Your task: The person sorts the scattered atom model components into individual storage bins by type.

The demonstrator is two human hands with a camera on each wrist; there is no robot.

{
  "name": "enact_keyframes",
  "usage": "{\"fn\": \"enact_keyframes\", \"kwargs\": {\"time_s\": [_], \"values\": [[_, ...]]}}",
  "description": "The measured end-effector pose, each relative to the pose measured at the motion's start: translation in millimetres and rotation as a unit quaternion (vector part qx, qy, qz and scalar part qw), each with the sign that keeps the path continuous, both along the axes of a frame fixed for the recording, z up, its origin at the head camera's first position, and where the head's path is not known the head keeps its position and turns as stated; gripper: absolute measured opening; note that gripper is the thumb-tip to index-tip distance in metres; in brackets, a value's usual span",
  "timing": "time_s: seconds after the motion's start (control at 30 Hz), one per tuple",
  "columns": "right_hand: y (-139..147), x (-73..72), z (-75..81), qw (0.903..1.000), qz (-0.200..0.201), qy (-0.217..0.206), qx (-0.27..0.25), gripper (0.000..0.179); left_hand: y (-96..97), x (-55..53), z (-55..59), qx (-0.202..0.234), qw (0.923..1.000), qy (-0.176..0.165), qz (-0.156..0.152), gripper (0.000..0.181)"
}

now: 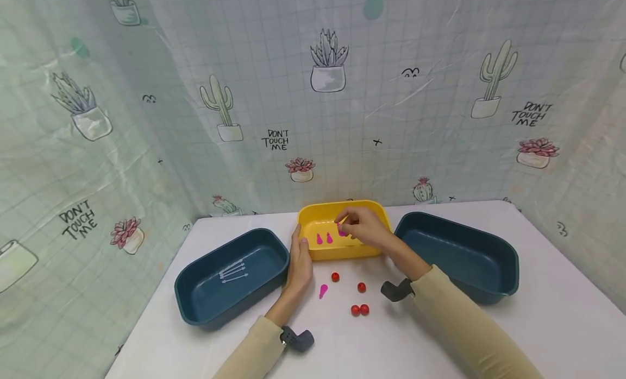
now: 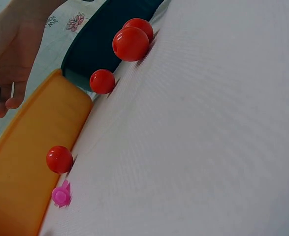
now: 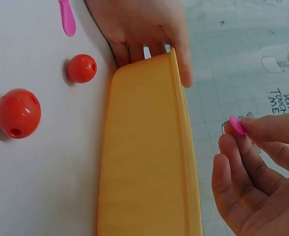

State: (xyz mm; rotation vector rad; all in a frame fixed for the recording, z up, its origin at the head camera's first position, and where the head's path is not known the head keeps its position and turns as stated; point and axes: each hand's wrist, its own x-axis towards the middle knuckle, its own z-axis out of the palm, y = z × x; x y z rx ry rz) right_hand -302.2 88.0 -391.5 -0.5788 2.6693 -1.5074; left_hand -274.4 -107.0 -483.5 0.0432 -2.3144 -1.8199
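Observation:
My left hand (image 1: 299, 265) holds the left end of a yellow bin (image 1: 344, 253), its thumb at the rim and its fingers along the outer wall. Over the bin, my right hand (image 1: 364, 225) pinches a small pink piece (image 3: 237, 125) between thumb and fingertip. Below that hand, several pink teardrop-shaped pieces (image 1: 329, 238) lie on the bin floor, partly covered by it. Another pink teardrop-shaped piece (image 1: 323, 291) lies on the white table in front, near several round red beads (image 1: 361, 287) with holes through them.
At the left stands a dark blue bin (image 1: 195, 308) with several thin pale rods (image 1: 233, 270) inside. A second dark blue bin (image 1: 506, 270) stands at the right, beside my right forearm. Behind the white table (image 1: 342, 352) hangs a cactus-print sheet (image 1: 371, 113).

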Motion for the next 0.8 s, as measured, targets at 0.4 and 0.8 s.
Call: {"fn": "enact_keyframes", "kwargs": {"time_s": [0.4, 0.8], "values": [[2.9, -12.7, 0.7, 0.9995, 0.006, -0.01, 0.03, 0.019, -2.1, 1.5, -0.3, 0.002, 0.9999, 0.008, -0.006, 0.055], [-0.8, -32.0, -6.3, 0.9975, 0.002, -0.04, 0.059, 0.022, -2.4, 0.4, 0.2, 0.0, 0.9999, 0.011, -0.005, 0.056]]}}
